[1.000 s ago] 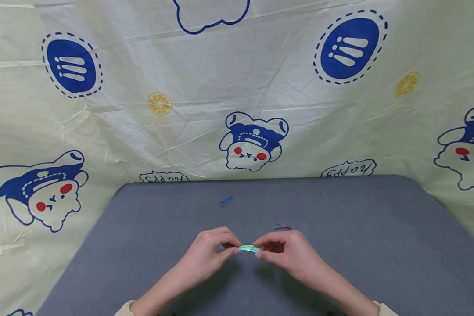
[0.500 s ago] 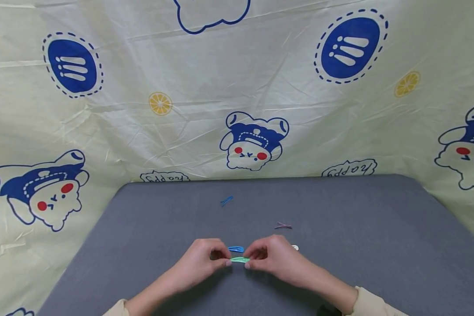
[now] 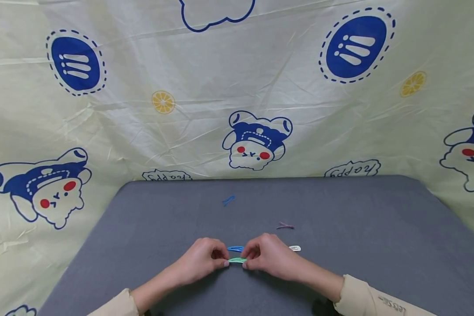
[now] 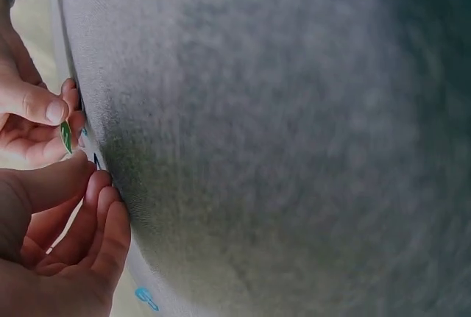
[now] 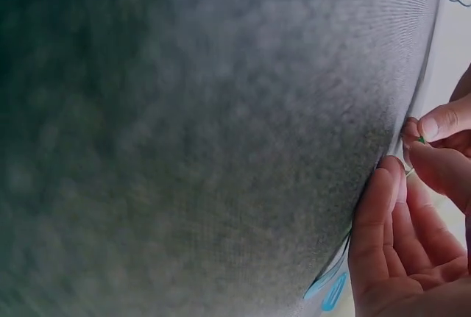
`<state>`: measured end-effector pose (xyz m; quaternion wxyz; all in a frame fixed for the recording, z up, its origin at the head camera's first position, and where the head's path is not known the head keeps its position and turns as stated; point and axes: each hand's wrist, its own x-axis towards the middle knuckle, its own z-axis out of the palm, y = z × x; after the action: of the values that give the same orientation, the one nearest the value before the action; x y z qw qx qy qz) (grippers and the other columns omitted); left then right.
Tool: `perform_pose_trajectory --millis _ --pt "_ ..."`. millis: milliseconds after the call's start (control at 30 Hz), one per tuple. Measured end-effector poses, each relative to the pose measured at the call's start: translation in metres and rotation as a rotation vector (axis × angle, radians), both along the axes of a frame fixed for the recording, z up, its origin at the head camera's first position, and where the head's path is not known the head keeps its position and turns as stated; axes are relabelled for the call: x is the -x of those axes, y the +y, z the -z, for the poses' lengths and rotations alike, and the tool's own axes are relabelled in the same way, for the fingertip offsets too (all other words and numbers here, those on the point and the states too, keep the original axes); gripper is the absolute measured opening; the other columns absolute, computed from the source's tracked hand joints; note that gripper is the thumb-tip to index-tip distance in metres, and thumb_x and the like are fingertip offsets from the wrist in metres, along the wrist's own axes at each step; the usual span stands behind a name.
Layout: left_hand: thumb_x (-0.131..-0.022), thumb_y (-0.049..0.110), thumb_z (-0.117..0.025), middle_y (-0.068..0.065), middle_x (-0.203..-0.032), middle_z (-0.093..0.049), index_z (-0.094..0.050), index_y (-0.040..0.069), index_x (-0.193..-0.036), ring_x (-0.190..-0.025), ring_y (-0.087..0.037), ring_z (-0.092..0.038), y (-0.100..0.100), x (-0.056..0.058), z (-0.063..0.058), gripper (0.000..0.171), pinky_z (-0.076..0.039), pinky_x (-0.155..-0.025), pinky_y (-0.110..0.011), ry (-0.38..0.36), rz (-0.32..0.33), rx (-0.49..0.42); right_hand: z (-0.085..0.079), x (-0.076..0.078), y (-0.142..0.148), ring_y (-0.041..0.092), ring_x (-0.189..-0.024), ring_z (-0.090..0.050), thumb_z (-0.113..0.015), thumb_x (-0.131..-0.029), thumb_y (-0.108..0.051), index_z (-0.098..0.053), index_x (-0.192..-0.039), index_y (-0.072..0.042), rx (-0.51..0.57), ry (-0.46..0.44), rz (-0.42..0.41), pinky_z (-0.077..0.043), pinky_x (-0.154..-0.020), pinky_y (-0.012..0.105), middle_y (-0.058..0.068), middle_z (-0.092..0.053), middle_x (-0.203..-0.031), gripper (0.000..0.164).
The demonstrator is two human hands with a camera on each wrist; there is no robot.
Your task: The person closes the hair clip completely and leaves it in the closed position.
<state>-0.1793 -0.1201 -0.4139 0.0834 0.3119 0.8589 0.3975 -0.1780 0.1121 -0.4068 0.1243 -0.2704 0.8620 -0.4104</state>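
Observation:
A green snap hair clip [image 3: 237, 260] lies crosswise between my two hands, low over the table. My left hand [image 3: 201, 262] pinches its left end between thumb and fingers. At the other end, my right hand [image 3: 271, 259] has the same pinch. The left wrist view shows the green clip [image 4: 66, 137] bridging both sets of fingertips. Just behind it a blue snap hair clip [image 3: 235, 249] rests on the table, its right end close to or hidden by my right fingers. A white snap hair clip [image 3: 295, 248] pokes out from behind my right hand, partly covered.
Farther back on the grey table [image 3: 174, 210] lie a small blue hairpin-like piece [image 3: 228, 200] and a thin purple one [image 3: 285, 226]. A printed cloth [image 3: 205, 87] hangs behind the table's far edge.
Both hands have moved nearer to me and slightly left with the green clip, mostly in the first half second. The blue and white clips on the table have come into view.

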Motion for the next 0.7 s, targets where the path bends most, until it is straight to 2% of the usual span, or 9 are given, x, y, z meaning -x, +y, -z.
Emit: perform_pose_trajectory --millis 367,700 --pt "-0.082 0.004 -0.077 0.012 -0.072 -0.054 -0.069 0.012 -0.077 -0.066 -0.001 -0.051 0.0012 0.0054 0.0009 0.012 -0.045 -0.061 -0.021 0.037 0.006 0.028 0.0036 0.0055 -0.0014 0.004 -0.066 -0.06 -0.08 -0.08 -0.011 -0.074 -0.082 -0.016 -0.029 0.001 -0.015 -0.048 -0.061 0.025 -0.013 -0.065 -0.071 0.008" --pt "-0.079 -0.001 -0.079 0.011 -0.073 -0.053 -0.07 0.013 -0.077 -0.065 -0.001 -0.051 0.0029 0.004 -0.0027 0.016 -0.044 -0.059 -0.022 0.01 0.0 0.061 0.0059 0.0072 -0.003 0.004 -0.065 -0.059 -0.08 -0.079 -0.01 -0.074 -0.082 -0.017 -0.045 -0.002 -0.045 -0.047 -0.059 0.024 -0.013 -0.064 -0.07 0.01"
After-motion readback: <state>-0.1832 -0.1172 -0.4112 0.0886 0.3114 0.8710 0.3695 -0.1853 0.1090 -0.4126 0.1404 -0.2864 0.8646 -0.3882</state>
